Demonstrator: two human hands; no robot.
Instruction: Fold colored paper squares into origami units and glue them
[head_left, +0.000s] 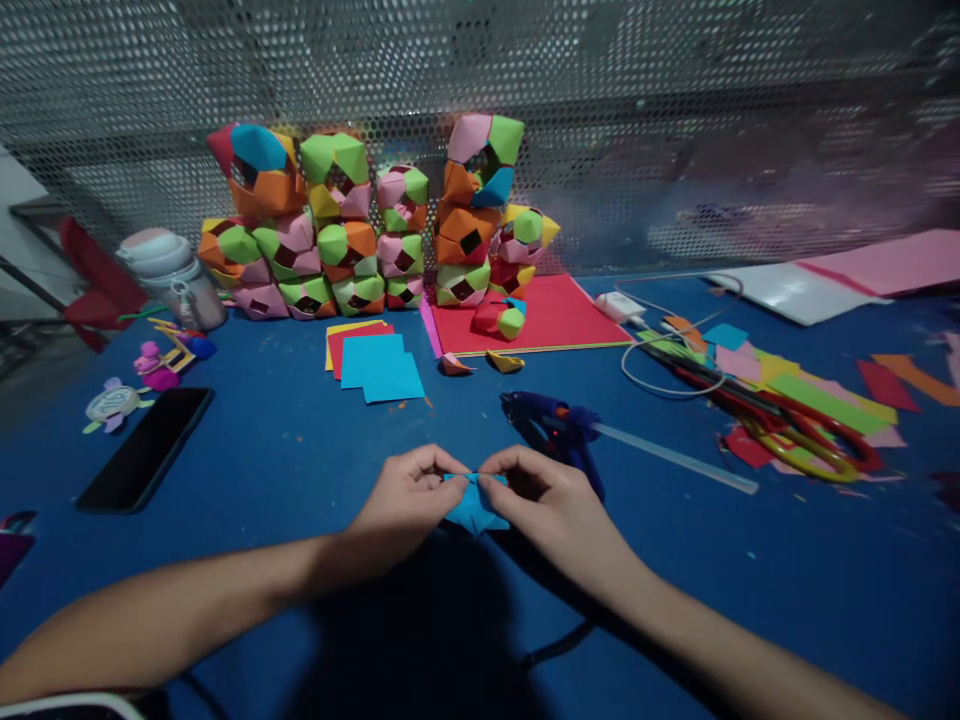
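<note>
A small folded piece of blue paper (477, 508) is held between my two hands, low over the blue table. My left hand (409, 500) pinches its left side, thumb and forefinger near the top edge. On the other side my right hand (551, 505) pinches it the same way, the fingertips of both hands almost meeting. Just beyond my right hand lies a dark blue hot glue gun (559, 420) with a clear glue stick (675, 457) out of its back. Loose blue paper squares (382, 366) lie farther off, over red and yellow ones.
Stacked colourful folded-paper balls (345, 250) stand along the perforated metal screen (600, 130). Red sheets (570, 310) lie before them. At right are scissors (802, 430), paper scraps (832, 395) and a white cable (660, 390). A phone (146, 450) and a lidded bottle (171, 280) are at left.
</note>
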